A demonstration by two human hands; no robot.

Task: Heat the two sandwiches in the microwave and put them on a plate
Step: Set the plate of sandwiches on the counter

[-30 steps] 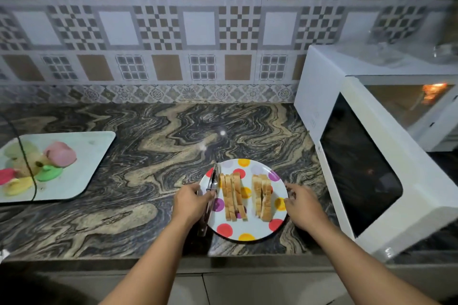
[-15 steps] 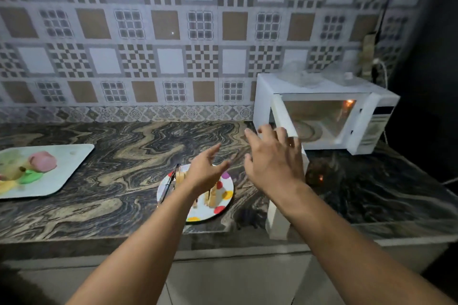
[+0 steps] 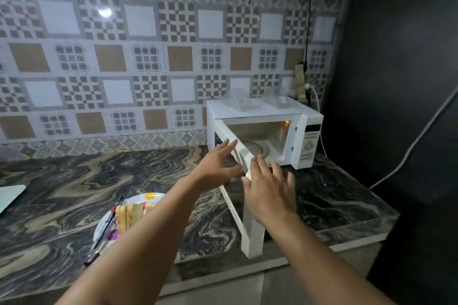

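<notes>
beside the open microwave [image 3: 265, 131], both hands, left [image 3: 218, 166] and right [image 3: 269, 193], fingers spread and empty, meet its door [image 3: 250, 205]; sandwiches [image 3: 131, 213] sit on the plate [image 3: 148, 197] on the bench [image 3: 62, 193]. closing step likely; next, push it shut.

Both arms reach toward 1 o'clock. Left hand [image 3: 218, 166] is spread, empty, fingers extended; right hand [image 3: 269, 187] is flat, palm down.

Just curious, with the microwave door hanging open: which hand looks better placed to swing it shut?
Probably the right hand: it sits open at the microwave door's free edge. The left hand hovers nearer the hinge.
</notes>
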